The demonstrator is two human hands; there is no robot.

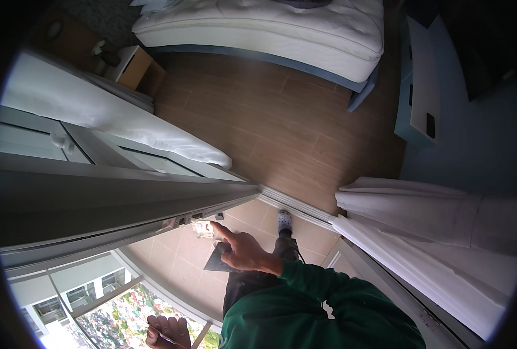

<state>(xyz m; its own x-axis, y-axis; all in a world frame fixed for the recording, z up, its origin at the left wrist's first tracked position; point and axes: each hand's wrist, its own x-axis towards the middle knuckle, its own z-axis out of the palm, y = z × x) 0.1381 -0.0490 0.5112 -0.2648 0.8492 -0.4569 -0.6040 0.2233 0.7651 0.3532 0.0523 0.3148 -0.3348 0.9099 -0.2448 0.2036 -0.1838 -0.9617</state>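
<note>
My right hand (244, 251) reaches out beside the edge of a grey-framed sliding door (124, 200). Its index finger is stretched toward small fittings (181, 221) on that edge, with the thumb apart; the other fingers are mostly hidden. Just left of this hand shows a dark grey flat piece (216, 260); I cannot tell whether it touches the hand. Low at the left, my left hand (168, 333) has its fingers curled in. A thin line shows at its fingers, too small to name. Past the right fingertip, a pale, partly clear item (202, 228) is on the tiles.
A floor track (293, 206) separates the tiles from the wood floor (270, 128). White curtains (410, 215) hang at the right. Beyond stand a bed with a bare mattress (270, 35), a nightstand (133, 67) and a wall cabinet (418, 87). A curved railing (171, 296) runs at lower left.
</note>
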